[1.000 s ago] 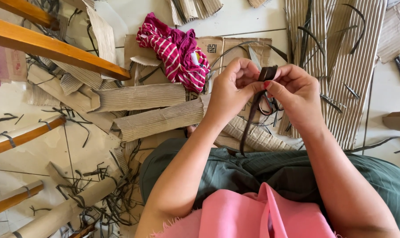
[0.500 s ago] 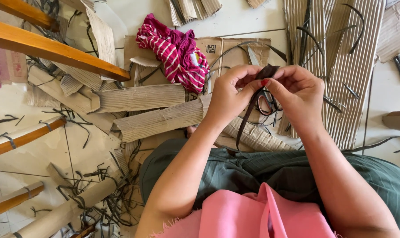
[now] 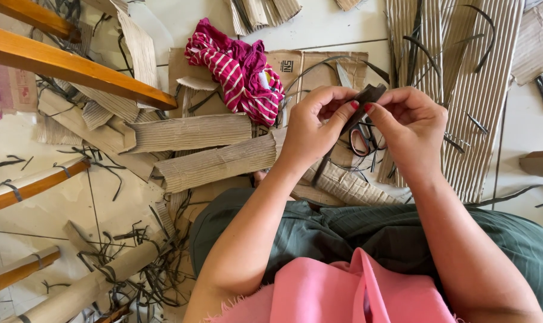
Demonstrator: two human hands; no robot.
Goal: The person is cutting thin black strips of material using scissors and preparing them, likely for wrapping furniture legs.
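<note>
Head view: we note left hand (image 3: 312, 128) and right hand (image 3: 407, 128) both pinched on dark brown strap (image 3: 360, 103), held just above lap. Thumbs meet at strap's upper end, fingers curled behind; we judge this two-handed pinch steadies narrow strip for close handling. Strap's free tail hangs down toward green skirt (image 3: 367, 230). Scissors (image 3: 361, 139) lie on corrugated cardboard (image 3: 214, 162) directly below strap. Striped pink cloth (image 3: 238, 69) left of strap; wooden rail (image 3: 74, 69) farther left.

Single head view, steeply downward, close over lap, floor.
</note>
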